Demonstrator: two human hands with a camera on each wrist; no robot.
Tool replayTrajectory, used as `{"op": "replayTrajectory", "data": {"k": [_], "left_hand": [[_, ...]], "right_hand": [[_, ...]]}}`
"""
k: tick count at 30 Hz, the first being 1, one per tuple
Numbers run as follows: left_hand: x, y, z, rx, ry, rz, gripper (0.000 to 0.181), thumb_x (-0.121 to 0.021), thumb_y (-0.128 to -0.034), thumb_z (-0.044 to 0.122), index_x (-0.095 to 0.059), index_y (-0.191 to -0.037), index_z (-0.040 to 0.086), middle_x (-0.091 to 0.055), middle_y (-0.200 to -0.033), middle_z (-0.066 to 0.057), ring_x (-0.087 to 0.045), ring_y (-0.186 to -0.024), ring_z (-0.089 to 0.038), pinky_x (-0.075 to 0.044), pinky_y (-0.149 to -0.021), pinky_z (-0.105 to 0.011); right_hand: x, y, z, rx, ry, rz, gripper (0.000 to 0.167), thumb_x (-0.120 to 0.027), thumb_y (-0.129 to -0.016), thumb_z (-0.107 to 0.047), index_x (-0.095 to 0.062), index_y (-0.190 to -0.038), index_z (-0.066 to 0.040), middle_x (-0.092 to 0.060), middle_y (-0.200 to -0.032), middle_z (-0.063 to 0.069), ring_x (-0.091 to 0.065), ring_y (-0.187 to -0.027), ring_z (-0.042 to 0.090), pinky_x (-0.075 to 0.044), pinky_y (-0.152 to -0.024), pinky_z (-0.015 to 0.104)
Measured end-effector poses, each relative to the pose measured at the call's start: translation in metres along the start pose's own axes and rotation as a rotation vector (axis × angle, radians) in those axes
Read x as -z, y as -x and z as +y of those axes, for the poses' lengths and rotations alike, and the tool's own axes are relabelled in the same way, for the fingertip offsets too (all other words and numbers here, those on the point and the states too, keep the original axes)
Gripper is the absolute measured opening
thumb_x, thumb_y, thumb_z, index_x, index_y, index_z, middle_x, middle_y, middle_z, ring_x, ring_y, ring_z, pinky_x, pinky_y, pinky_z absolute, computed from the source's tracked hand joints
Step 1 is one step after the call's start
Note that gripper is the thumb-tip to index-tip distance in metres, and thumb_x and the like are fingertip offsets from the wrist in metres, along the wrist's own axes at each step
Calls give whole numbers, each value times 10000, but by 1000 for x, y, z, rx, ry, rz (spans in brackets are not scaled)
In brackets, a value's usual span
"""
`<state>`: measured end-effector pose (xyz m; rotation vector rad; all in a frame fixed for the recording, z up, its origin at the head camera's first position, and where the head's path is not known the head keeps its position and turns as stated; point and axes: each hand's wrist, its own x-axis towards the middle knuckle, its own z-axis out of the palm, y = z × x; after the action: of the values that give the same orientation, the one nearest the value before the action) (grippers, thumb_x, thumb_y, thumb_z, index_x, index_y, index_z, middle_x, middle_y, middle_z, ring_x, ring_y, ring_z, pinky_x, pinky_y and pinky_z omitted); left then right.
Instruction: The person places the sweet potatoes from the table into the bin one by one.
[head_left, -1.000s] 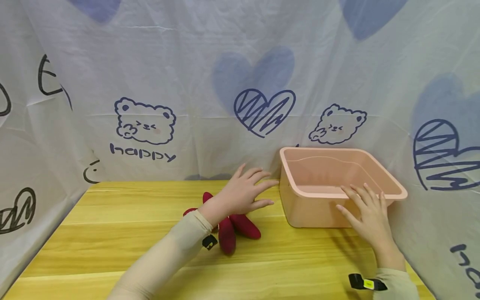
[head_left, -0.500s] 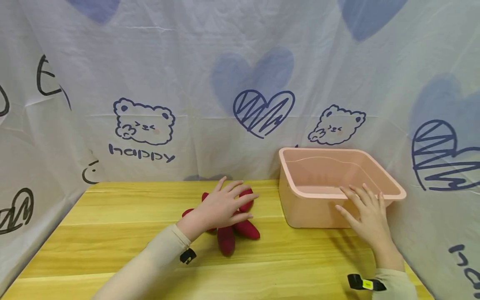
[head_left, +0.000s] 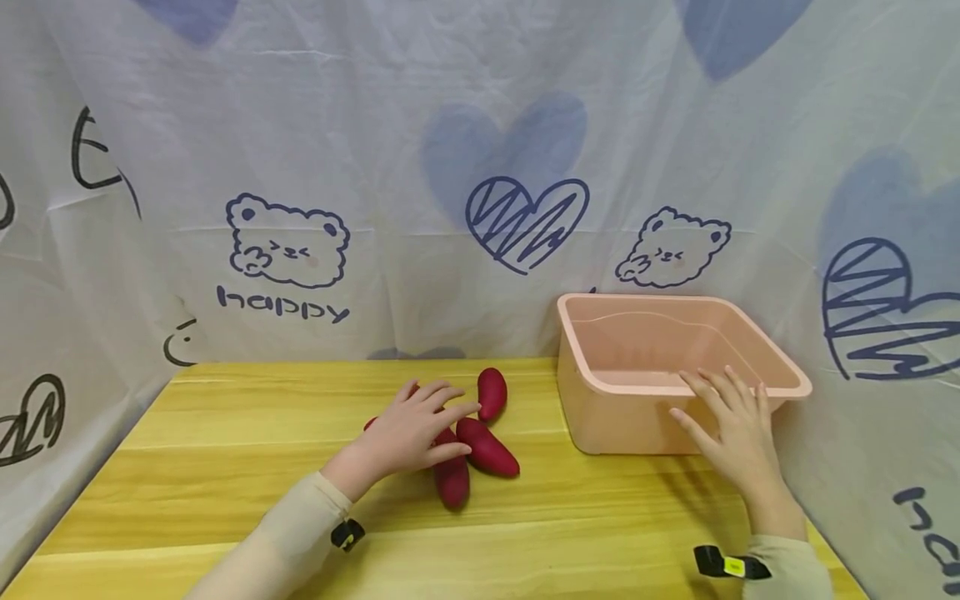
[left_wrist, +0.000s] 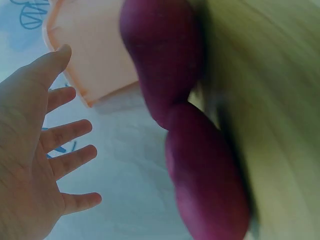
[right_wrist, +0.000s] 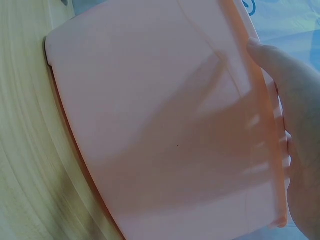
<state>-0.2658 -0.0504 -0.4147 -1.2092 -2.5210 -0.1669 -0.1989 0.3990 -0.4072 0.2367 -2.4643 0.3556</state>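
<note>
Several dark red sweet potatoes lie on the wooden table in the head view, including a far one [head_left: 492, 394], a middle one [head_left: 488, 448] and a near one [head_left: 452, 482]. My left hand [head_left: 401, 437] is over the left part of this group, hiding some of it, fingers spread and slightly bent. In the left wrist view two sweet potatoes [left_wrist: 207, 175] lie end to end, apart from the palm, which holds nothing. My right hand [head_left: 738, 442] is at the front rim of a pink plastic bin [head_left: 630, 429], fingers extended over the rim; whether they touch it I cannot tell.
The bin stands at the table's right back, close to a white printed cloth [head_left: 405, 167] hanging behind and at the sides. Bare wood [head_left: 225, 450] shows left of the sweet potatoes. Black bands are on both wrists.
My left hand has moved left and toward me, from near the bin to over the sweet potatoes, uncovering the far one. My right hand and the bin have stayed in place.
</note>
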Motion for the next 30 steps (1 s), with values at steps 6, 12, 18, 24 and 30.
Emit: {"op": "replayTrajectory", "data": {"k": [6,12,18,24,30], "left_hand": [[-6,12,-7,26,25,-12,571,-605,-887,571,-546,-1373,277,-571,-1366,-58,-486,-1307,-276,-375,-1046,-628],[-9,20,-14,39,48,-27,593,-653,-861,549,-559,-1365,250,-587,-1329,-59,-491,-1282,-281,-375,-1027,-647],[-15,27,-21,41,55,-21,585,-715,-829,504,-595,-1327,221,-593,-1301,-41,-502,-1263,-282,-382,-1023,-635],[-20,34,-27,66,57,-25,566,-754,-814,438,-603,-1315,223,-586,-1304,-52,-517,-1237,-309,-410,-1000,-612],[-22,38,-30,81,66,-45,579,-766,-806,427,-597,-1323,227,-586,-1298,-57,-517,-1239,-309,-410,-994,-626]], "right_hand": [[1,0,0,0,-6,2,562,-618,-914,-433,-489,-1415,-215,-468,-1408,209,-266,-1420,437,35,-1185,627],[0,0,0,2,-6,4,560,-635,-904,-411,-495,-1410,-216,-472,-1408,203,-270,-1421,436,33,-1186,624],[-1,0,0,1,-3,1,566,-637,-903,-410,-494,-1413,-212,-470,-1412,203,-268,-1422,436,36,-1189,618],[-1,1,0,2,-6,4,561,-629,-908,-422,-497,-1411,-210,-475,-1408,205,-275,-1417,445,27,-1186,626],[-2,2,0,2,-6,7,570,-646,-898,-398,-493,-1415,-212,-474,-1407,209,-271,-1421,440,26,-1185,628]]}}
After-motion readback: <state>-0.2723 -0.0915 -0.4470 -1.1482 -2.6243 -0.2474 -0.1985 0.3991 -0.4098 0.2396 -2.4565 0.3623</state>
